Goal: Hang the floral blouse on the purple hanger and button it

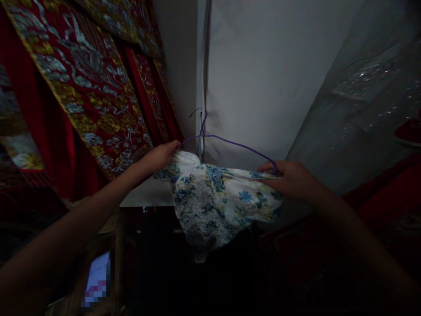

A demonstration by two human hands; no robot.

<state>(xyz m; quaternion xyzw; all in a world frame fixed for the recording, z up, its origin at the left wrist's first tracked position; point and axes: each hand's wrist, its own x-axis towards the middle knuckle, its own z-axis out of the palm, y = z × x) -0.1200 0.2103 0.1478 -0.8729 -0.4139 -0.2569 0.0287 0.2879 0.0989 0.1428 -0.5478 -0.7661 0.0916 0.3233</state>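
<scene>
A white garment with blue and green flowers (213, 202) hangs over a thin purple wire hanger (237, 145), whose hook catches on a fixing on the pale wall. My left hand (161, 157) is closed on the garment at the hanger's left end. My right hand (289, 177) is closed round the hanger's right end and the cloth there. The garment's lower part droops into the dark below.
Red hangings with gold and silver embroidery (85, 83) fill the left. A pale wall (263, 79) with a vertical trim strip stands behind. A clear plastic garment cover (368, 101) over red cloth is on the right. A lit screen (97, 281) glows low left.
</scene>
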